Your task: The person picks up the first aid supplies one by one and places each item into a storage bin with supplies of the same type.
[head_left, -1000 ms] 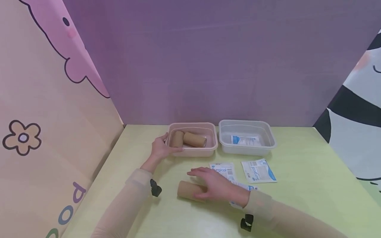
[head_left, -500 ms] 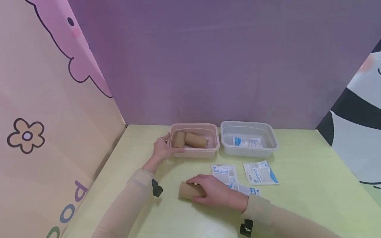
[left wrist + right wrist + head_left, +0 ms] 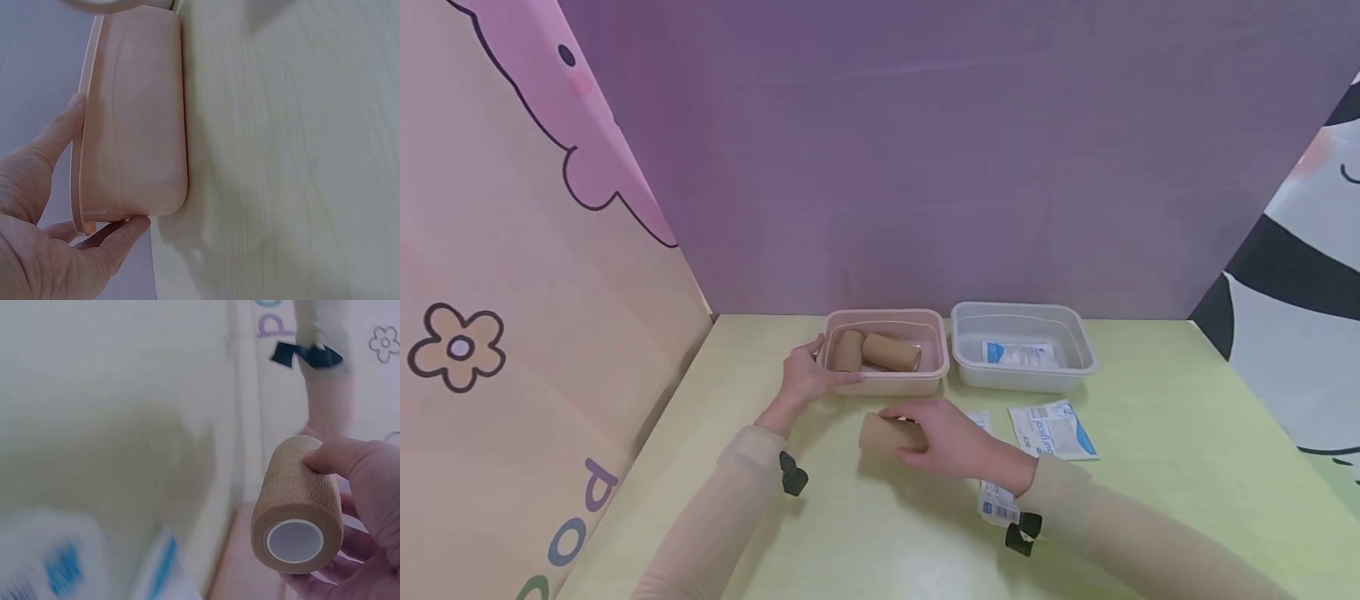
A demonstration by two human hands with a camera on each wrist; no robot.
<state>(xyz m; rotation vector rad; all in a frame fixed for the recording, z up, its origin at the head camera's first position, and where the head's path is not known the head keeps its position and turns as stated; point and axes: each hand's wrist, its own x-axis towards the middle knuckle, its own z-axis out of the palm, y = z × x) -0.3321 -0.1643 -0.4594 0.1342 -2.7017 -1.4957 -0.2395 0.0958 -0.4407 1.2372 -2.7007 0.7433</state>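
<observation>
My right hand (image 3: 953,442) grips a tan cohesive bandage roll (image 3: 880,434), held above the table with a shadow below it. In the right wrist view the bandage roll (image 3: 297,487) shows its textured wrap and white core, with my thumb on one side and fingers on the other. My left hand (image 3: 807,377) holds the pink plastic container (image 3: 898,384) by its left front corner. In the left wrist view my thumb lies along the rim of the pink container (image 3: 140,112) and my fingers touch its end wall. Two more bandage rolls (image 3: 891,352) lie inside it.
A clear white container (image 3: 1022,379) with a dressing packet (image 3: 1018,355) inside stands right of the pink one. A surgical dressing packet (image 3: 1052,431) lies before it. Further packets (image 3: 998,502) are partly hidden by my right hand and forearm. A purple wall (image 3: 925,167) stands behind.
My right hand has closed round the bandage roll and lifted it off the table, toward the pink container. My left hand keeps its place at that container.
</observation>
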